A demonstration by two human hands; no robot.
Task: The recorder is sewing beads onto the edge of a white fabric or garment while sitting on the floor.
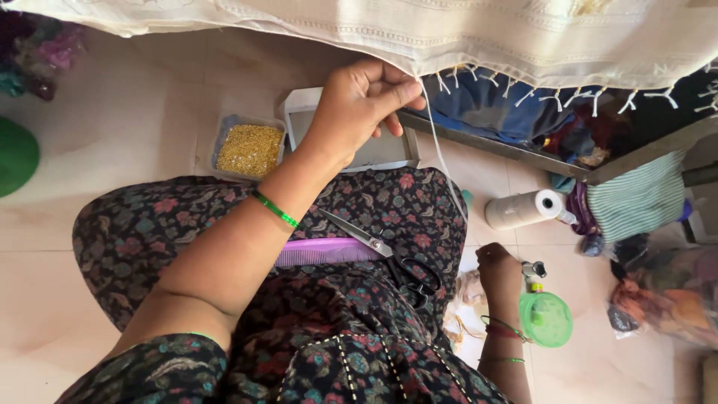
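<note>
Overhead, the left hand (363, 105) pinches a white thread (441, 153) at the fringed edge of the cream cloth (523, 37). Lower down, the right hand (499, 271) is closed in a fist; its contents cannot be determined. Scissors (389, 254) and a purple comb (325, 251) rest on the lap, touching. A tray of yellow beads (250, 150) sits on the floor.

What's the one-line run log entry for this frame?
left hand: pinches white thread at cream fringed cloth | right hand: low beside lap, fist closed | lap: steel scissors, purple plastic comb
</note>
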